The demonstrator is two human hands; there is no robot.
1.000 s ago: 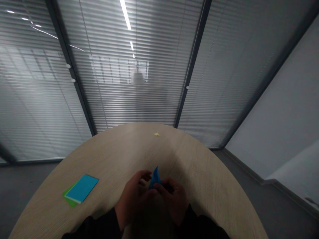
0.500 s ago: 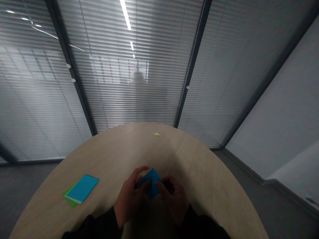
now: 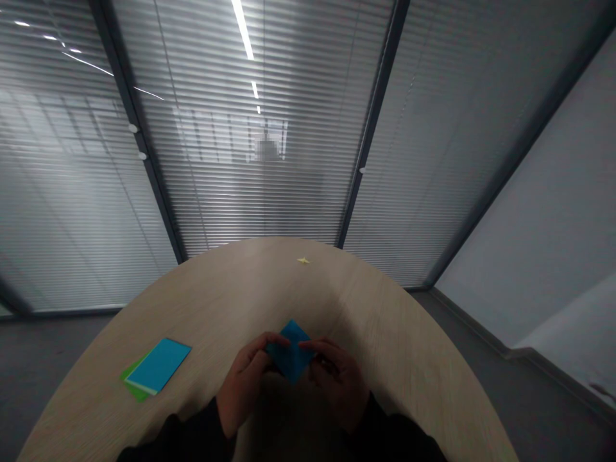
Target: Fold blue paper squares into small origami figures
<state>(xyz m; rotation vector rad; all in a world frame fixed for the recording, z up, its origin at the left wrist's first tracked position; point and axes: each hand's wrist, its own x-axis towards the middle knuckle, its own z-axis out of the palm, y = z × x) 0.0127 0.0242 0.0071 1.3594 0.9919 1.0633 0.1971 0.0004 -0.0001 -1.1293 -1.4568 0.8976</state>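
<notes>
A folded blue origami paper (image 3: 292, 362), diamond-shaped with one corner pointing away from me, is between my two hands near the front of the table. At its left corner, my left hand (image 3: 246, 377) grips it, with the index finger lying across the top face. My right hand (image 3: 339, 378) pinches the right side, its index finger also stretched over the paper. The undersides of both hands and the fingers beneath the paper are hidden in shadow.
On the round wooden table (image 3: 231, 289), a stack of blue paper (image 3: 161, 364) overlaps green paper (image 3: 139, 393) to the left. A small yellow folded paper figure (image 3: 303, 260) lies near the far edge. Window blinds (image 3: 260, 199) stand behind the table.
My index fingers have moved onto the top face of the blue paper, where the thumbs were before. The paper has shifted slightly away from me and lies flatter.
</notes>
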